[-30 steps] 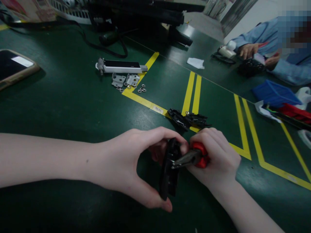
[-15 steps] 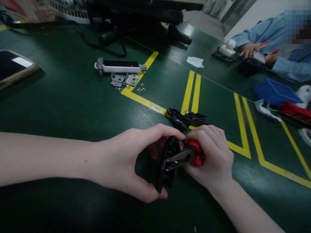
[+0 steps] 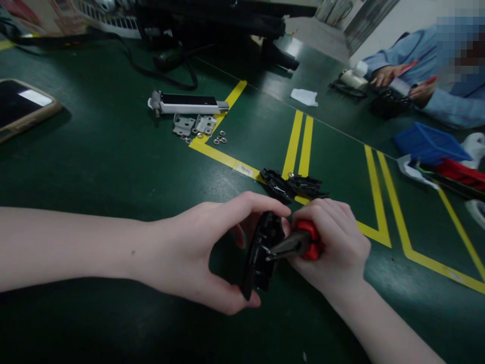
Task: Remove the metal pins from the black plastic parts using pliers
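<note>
Between the thumb and fingers of my left hand [image 3: 223, 247] a black plastic housing part [image 3: 261, 258] is held up on edge, its hollow side facing right. My right hand [image 3: 333, 247] is wrapped round the red handles of needle-nose pliers [image 3: 291, 245]. The plier jaws point left, nearly closed, with their tips at the housing's inner side. Whether the jaws pinch something small there I cannot tell. Just beyond my hands lie two more black plastic parts [image 3: 278, 185], a small ring [image 3: 291, 175] beside them.
On the green table [image 3: 113, 167] with yellow tape lie a white-and-black bar-shaped device [image 3: 189, 103], metal brackets [image 3: 184, 125] and several small rings [image 3: 220, 138]. A phone [image 3: 22, 108] rests at left. Right are a blue bin [image 3: 430, 144] and a person's hands [image 3: 386, 76] working.
The pliers and my right hand have shifted slightly right, and the jaws have come closer together. My left hand keeps the housing part almost still.
</note>
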### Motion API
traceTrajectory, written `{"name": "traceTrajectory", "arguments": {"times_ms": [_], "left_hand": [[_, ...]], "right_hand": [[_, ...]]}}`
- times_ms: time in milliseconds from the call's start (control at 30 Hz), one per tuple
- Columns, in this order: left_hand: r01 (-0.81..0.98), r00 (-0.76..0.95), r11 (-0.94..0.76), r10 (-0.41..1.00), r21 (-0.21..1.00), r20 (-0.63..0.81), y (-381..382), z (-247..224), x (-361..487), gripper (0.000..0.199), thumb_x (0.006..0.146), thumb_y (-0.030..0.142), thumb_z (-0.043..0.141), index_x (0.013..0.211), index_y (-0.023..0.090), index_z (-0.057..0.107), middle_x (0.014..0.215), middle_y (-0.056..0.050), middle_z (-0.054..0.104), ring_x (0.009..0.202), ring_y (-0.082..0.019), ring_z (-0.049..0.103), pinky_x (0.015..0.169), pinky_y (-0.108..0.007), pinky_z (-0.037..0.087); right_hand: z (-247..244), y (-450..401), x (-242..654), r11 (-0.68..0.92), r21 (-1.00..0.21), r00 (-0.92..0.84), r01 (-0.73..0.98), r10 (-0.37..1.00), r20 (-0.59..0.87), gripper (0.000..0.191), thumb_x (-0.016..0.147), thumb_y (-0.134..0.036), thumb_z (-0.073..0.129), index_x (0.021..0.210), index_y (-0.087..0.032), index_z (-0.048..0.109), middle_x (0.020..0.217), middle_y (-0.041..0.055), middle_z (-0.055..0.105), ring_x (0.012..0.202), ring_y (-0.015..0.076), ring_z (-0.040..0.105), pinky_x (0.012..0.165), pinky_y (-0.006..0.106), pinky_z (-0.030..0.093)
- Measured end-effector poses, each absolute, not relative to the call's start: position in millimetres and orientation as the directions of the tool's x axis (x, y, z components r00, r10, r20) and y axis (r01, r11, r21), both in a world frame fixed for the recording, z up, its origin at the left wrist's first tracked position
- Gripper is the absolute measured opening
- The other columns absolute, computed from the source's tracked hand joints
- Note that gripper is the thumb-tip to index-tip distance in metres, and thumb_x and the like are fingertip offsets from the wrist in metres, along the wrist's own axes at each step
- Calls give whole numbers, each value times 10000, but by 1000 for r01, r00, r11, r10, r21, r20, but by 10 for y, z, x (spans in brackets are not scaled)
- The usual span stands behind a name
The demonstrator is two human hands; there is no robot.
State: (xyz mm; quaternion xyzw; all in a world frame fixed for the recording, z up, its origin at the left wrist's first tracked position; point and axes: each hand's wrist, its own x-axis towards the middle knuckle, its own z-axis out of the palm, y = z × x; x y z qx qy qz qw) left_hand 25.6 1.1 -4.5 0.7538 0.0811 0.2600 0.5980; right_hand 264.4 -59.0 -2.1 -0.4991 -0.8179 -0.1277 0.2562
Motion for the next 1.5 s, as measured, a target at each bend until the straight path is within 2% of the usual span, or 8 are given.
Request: {"name": "traceTrajectory", "arguments": {"times_ms": [167, 333, 733, 933, 1133, 1300, 1500], "left_hand": [[-165, 873, -240, 416, 956, 255, 21, -30, 266, 786, 790, 183, 823, 1451, 224, 400, 1223, -67, 718, 1085, -224, 733, 963, -340, 617], [-138, 885, -193, 416, 972, 208, 30, -37, 254, 793, 793, 193, 831, 1455, 222, 396, 1229, -72, 718, 1113, -230, 732, 962, -335, 626], [-144, 889, -228, 397, 963, 227, 29, -90, 235, 762, 823, 168, 792, 1473, 262, 405, 1145, -53, 741, 1039, -229, 761, 910, -326, 640], [-117, 868, -254, 444, 960, 223, 36, -21, 241, 739, 741, 167, 840, 1390, 227, 492, 1191, -44, 741, 1037, -201, 748, 914, -278, 621], [-115, 874, -147, 455, 982, 171, 63, 48, 264, 724, 646, 171, 911, 1276, 200, 554, 1037, -11, 789, 946, -193, 755, 888, -288, 613], [-121, 849, -196, 487, 973, 204, 71, 13, 257, 708, 676, 166, 905, 1293, 205, 560, 1128, -12, 762, 1003, -178, 734, 919, -270, 600], [-163, 831, -257, 485, 952, 274, 61, -42, 258, 780, 760, 209, 877, 1424, 230, 469, 1279, -68, 718, 1138, -236, 723, 1001, -350, 600]], "right_hand": [[-19, -589, 2644, 470, -79, -364, 879, 769, 525, 217, 867, -145, 645, 777, -240, 471, 675, -26, 525, 620, 152, 523, 653, 342, 431], [-3, -572, 2643, 478, -75, -377, 875, 770, 515, 215, 888, -155, 623, 763, -237, 469, 670, -20, 525, 614, 149, 514, 623, 333, 413], [18, -579, 2618, 488, -131, -376, 863, 793, 479, 210, 885, -145, 601, 729, -224, 484, 648, -29, 502, 591, 128, 470, 601, 311, 382], [6, -580, 2620, 491, -124, -381, 862, 789, 482, 213, 891, -145, 609, 744, -227, 478, 659, -25, 503, 601, 132, 476, 608, 318, 390], [-14, -588, 2645, 480, -80, -376, 874, 772, 512, 218, 882, -151, 639, 760, -232, 478, 675, -18, 529, 621, 142, 498, 617, 326, 393], [-25, -579, 2653, 470, -76, -370, 879, 775, 513, 222, 881, -155, 650, 780, -237, 471, 679, -20, 521, 616, 147, 493, 612, 328, 389], [-23, -572, 2645, 449, -103, -325, 887, 769, 550, 173, 870, -194, 651, 813, -239, 494, 706, -12, 520, 639, 163, 498, 627, 343, 380]]}}
